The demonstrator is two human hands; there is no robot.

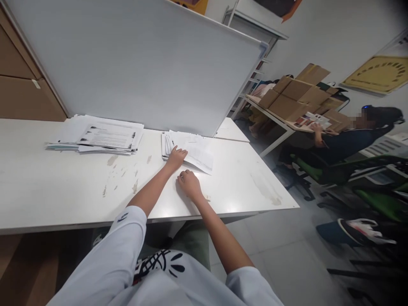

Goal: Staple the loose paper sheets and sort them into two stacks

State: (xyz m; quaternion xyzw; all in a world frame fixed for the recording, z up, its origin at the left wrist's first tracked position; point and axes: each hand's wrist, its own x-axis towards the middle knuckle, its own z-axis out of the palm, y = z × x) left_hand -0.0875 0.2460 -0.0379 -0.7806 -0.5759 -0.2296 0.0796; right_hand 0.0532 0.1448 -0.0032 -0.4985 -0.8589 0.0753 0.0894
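Note:
A small stack of printed papers point(167, 144) lies against the foot of the whiteboard, with a loose white sheet point(200, 151) on top reaching out to the right, its near edge slightly raised. My left hand point(177, 158) rests on the near left part of these papers, thumb and fingers apart. Just nearer to me, my right hand point(189, 183) is on or just above the tabletop with its fingers curled in. I see nothing in it, and it is apart from the sheet. A larger pile of papers point(108, 135) lies further left.
A whiteboard point(143, 63) stands along the back of the white table point(79, 187), beside brown cartons point(28, 97). At the right, a seated person point(344, 138) handles printed sheets at another table piled with cardboard boxes point(296, 93). Green chairs and a bin point(338, 233) stand on the floor.

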